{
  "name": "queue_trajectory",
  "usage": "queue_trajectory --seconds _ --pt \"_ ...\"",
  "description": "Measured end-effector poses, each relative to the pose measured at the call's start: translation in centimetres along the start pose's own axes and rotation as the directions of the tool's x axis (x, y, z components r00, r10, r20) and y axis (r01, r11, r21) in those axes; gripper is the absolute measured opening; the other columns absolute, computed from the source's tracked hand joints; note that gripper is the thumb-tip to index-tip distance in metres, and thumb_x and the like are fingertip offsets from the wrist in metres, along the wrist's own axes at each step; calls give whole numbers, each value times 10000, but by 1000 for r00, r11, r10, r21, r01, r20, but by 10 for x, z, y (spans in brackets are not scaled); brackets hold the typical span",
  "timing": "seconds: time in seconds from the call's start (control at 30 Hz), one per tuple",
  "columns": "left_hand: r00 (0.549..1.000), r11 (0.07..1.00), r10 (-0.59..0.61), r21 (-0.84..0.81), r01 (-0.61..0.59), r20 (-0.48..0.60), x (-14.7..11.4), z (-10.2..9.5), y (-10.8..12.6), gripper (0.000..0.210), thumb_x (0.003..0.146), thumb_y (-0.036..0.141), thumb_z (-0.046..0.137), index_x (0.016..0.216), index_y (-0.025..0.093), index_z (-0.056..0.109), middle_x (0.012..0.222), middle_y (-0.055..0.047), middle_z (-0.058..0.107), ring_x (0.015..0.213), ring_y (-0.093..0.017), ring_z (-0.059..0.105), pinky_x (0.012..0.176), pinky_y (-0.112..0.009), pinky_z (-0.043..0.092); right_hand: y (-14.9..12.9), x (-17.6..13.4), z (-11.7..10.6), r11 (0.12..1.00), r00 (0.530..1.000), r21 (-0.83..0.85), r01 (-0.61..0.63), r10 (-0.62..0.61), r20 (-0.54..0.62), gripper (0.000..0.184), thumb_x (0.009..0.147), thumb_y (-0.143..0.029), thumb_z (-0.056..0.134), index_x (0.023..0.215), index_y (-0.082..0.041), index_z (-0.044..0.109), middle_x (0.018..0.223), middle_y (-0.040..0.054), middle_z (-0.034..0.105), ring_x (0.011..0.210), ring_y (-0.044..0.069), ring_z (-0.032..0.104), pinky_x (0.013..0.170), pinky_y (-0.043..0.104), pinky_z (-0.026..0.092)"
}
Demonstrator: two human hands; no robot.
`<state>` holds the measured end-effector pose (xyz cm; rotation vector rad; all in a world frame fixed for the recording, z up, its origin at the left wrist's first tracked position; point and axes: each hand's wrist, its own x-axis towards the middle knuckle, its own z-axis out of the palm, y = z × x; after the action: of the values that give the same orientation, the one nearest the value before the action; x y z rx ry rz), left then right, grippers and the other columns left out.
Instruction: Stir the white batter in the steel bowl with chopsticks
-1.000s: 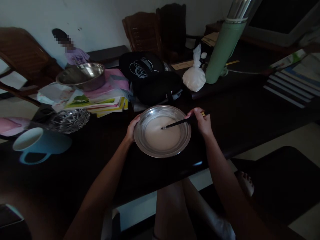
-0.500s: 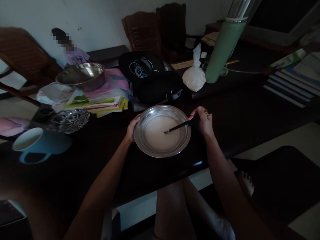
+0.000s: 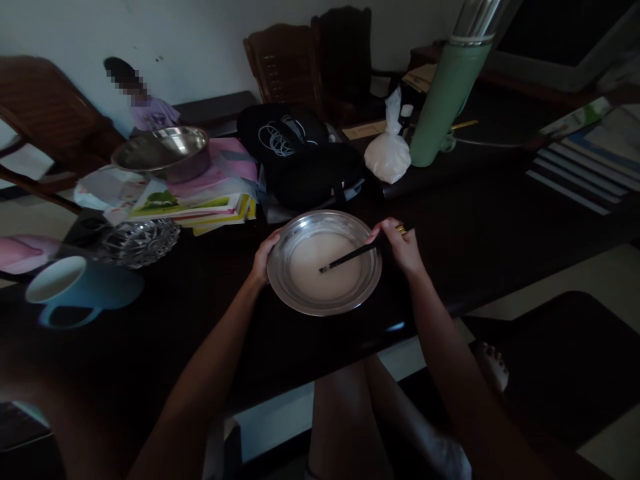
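Observation:
A shiny metal bowl (image 3: 325, 307) stands on the dark table near its front edge. Pale, milky liquid (image 3: 317, 260) covers its bottom. My left hand (image 3: 264, 259) grips the bowl's left rim, thumb on top, the other fingers hidden behind it. At the right rim, my right hand (image 3: 399, 245) is closed on a slim dark stick (image 3: 350, 255), perhaps a chopstick or brush handle. Its tip dips into the liquid left of the bowl's middle. A gold ring shows on a right finger.
Behind the bowl lie a black bag (image 3: 310, 170), a tied bag of white powder (image 3: 389, 159) and a green thermos (image 3: 447, 107). At left are a blue mug (image 3: 83, 293), a glass dish (image 3: 140, 243) and another metal bowl (image 3: 187, 163) on books. A person (image 3: 150, 113) is beyond.
My right hand has moved slightly left, and the stick's tip has shifted left and a little nearer me within the liquid. My left hand and the bowl have stayed put.

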<state>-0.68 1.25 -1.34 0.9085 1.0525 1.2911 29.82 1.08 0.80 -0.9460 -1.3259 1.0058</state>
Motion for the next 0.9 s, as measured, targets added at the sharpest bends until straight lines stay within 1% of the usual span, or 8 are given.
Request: queue_trajectory --seconds 0.07,0.23,0.33,0.43,0.6,0.67,0.8,0.9 --pt "1000 1000 0 5 0 -3 0 0 0 319 754 396 661 991 198 742 1027 -50 767 1102 -299 663 942 -393 515 0 0 1 1000 1000 -3 -3 3 28 379 879 -570 602 741 -236 713 646 1 730 642 167 693 674 312 549" --pt "1000 1000 -1 21 1 -8 -2 2 1 356 765 397 646 1039 186 731 1043 -61 761 1115 -302 656 960 -403 502 2 2 -1 1000 991 14 27 -25 -133 409 908 -565 558 694 -238 680 583 -13 695 587 151 667 656 297 539" --pt "1000 1000 8 15 -8 -5 -2 3 2 368 753 406 654 1032 178 732 1060 -61 760 1135 -309 648 979 -406 495 -1 1 -1 1000 999 -4 7 -7 -52 427 895 -590 561 690 -236 683 545 -14 670 569 157 659 667 307 541" --pt "1000 1000 0 10 0 -13 -2 3 2 342 738 396 664 994 183 743 1052 -55 766 1132 -308 650 976 -402 505 -2 1 1 1000 1000 -31 2 -1 23 410 868 -600 595 719 -234 705 620 4 712 640 174 686 688 318 546" --pt "1000 1000 -12 -1 12 -19 -1 2 2 329 746 388 657 997 195 745 1050 -42 769 1112 -296 658 961 -389 514 0 2 -1 1000 988 6 22 -20 -154 421 896 -587 558 689 -236 665 580 -8 691 588 159 663 665 309 541" --pt "1000 1000 -13 -4 13 -14 -1 3 2 325 743 391 659 992 200 744 1049 -42 768 1108 -296 658 965 -390 510 0 2 -2 1000 991 22 8 -5 -136 438 898 -597 546 677 -236 658 533 -15 663 540 155 642 637 308 535" --pt "1000 1000 -10 -1 10 -24 -1 3 2 306 744 378 652 977 199 736 1013 -54 764 1126 -298 651 971 -395 501 -1 0 0 1000 1000 -25 -7 7 21 414 876 -601 583 710 -238 693 608 4 705 614 174 678 676 328 547" --pt "1000 1000 -10 7 10 -23 -2 3 3 300 754 382 642 977 200 728 1011 -60 759 1141 -306 642 965 -408 504 -2 1 0 999 998 -40 18 -20 -60 415 878 -608 573 725 -240 687 647 6 723 653 178 691 700 335 557"
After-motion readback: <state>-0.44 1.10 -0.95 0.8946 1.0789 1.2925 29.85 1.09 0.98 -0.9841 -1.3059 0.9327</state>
